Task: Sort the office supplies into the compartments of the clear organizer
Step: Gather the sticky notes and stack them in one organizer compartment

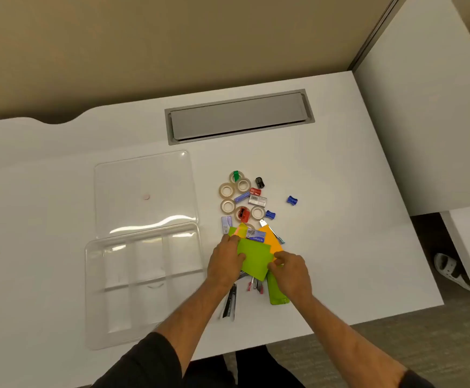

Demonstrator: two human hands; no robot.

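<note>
Green paper first: your left hand (226,259) and right hand (290,271) both pinch the lime-green sticky-note pad (256,259) just below the middle of the frame, the left on its left edge and the right on its right corner. The pad is flat, matte and roughly square. An orange pad (273,237) shows from under its upper right edge, and a pink and yellow pad (241,229) peeks out at its upper left.

Under your right wrist lies a glossy green stapler (277,292). Below the green pad a small red-handled metal tool (255,284) shows, and below your left wrist a dark, narrow stapler (229,302) lies lengthwise.

Above the pads the supplies spread loosely: five rolls of clear tape (226,190) with pale cores, small blue staple boxes (255,235) whose print is too blurred for you to read, a grey box with a barcode label (257,199), red sharpeners (244,214), two blue sharpeners (292,200) and a black sharpener (260,182).

To the lower left of the frame sits the clear organizer (94,289), a rounded plastic tray with moulded dividers, its compartments holding nothing. Its clear lid (144,177) lies flat just above it, touching its upper edge, with a small round pinkish sticker (146,196).

All rests on a smooth white desk (340,191) with a grey metal cable hatch (239,116) at upper centre.
</note>
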